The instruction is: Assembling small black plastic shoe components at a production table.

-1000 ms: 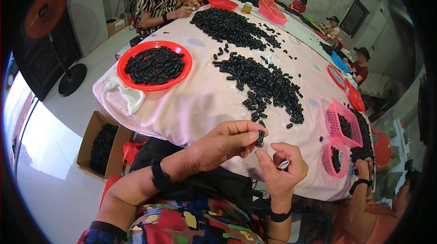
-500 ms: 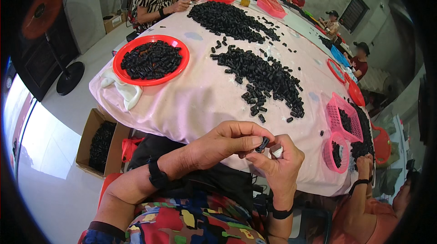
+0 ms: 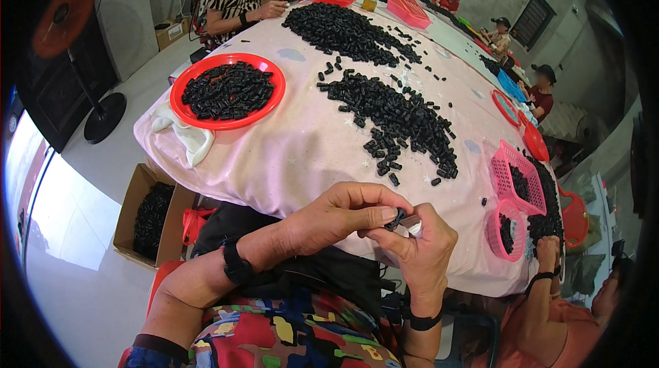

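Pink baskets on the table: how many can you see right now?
3. One pink basket sits at the far end, another at the right edge, and a small round one just below it. More may be hidden further along.

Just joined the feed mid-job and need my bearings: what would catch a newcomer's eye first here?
First, the two hands meeting at the table's near edge: the left hand and right hand pinch a small black piece between them. Behind them a long heap of black pieces runs across the pink tablecloth. At the left sits a red plate full of the same pieces, and pink baskets stand at the right edge.
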Available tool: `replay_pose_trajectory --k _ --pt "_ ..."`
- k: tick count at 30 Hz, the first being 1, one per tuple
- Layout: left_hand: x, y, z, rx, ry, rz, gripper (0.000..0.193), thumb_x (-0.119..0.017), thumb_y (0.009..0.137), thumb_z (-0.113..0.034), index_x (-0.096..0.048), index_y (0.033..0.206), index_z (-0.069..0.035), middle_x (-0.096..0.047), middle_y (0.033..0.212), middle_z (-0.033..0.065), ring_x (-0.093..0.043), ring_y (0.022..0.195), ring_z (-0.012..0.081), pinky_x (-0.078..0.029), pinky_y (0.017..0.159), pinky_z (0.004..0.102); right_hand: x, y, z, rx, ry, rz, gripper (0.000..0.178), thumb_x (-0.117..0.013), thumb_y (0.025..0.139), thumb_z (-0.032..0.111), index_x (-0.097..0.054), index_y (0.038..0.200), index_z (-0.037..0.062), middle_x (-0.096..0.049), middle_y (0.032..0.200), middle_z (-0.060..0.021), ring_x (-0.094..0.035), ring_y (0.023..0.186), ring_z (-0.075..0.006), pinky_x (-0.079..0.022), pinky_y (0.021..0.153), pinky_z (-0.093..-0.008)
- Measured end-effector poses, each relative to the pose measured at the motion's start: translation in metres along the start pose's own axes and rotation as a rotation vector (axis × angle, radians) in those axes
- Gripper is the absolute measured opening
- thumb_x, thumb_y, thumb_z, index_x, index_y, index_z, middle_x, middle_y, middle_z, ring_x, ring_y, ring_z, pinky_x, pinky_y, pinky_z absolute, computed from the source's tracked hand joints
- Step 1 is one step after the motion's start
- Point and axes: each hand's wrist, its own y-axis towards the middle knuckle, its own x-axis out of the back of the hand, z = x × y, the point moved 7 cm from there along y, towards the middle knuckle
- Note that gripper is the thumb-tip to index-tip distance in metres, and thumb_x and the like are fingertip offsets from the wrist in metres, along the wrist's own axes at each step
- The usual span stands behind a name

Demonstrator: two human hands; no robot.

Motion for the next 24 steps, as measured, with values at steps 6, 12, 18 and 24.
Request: replay_pose_trajectory --k 6,12,18,24 --pt "0.0033 -0.0003 0.0033 0.035 0.018 -0.029 0.028 -0.054 0.095 -0.016 -0.06 0.118 -0.001 -0.063 0.108 0.0031 -0.055 0.1 0.0077 -0.042 0.089 0.0226 -0.0025 0.001 0.0012 0.041 -0.019 -0.023 0.051 -0.085 0.058 0.044 -0.058 0.071 0.0024 -0.059 0.061 -0.0085 -0.059 0.053 -0.0227 -0.045 0.048 -0.0306" --pt "0.0011 0.0003 0.0016 0.019 -0.013 -0.019 0.027 -0.055 0.095 -0.018 -0.06 0.117 -0.002 -0.062 0.102 -0.0004 -0.052 0.088 0.0038 -0.041 0.076 0.0188 -0.0001 -0.0006 0.0 0.031 -0.018 -0.037 0.051 -0.084 0.058 0.045 -0.058 0.071 0.0026 -0.059 0.061 -0.0083 -0.059 0.053 -0.0232 -0.045 0.048 -0.0305" --pt "0.0015 -0.0005 0.0012 0.022 -0.006 -0.028 0.027 -0.055 0.095 -0.019 -0.06 0.116 -0.003 -0.062 0.099 -0.0024 -0.05 0.083 0.0023 -0.039 0.072 0.0178 -0.0018 0.0002 -0.0001 0.043 -0.06 -0.026 0.051 -0.084 0.058 0.045 -0.058 0.07 0.0032 -0.059 0.061 -0.0082 -0.059 0.053 -0.0232 -0.045 0.048 -0.0305" --pt "0.0025 -0.0001 0.0026 0.026 -0.011 -0.026 0.028 -0.055 0.095 -0.019 -0.06 0.117 -0.002 -0.062 0.098 -0.0022 -0.05 0.083 0.0022 -0.039 0.072 0.0178 -0.0038 -0.0001 -0.0002 0.052 -0.083 -0.011 0.057 -0.079 0.065 0.053 -0.054 0.07 0.0014 -0.059 0.059 -0.0104 -0.059 0.054 -0.0184 -0.046 0.05 -0.0293"
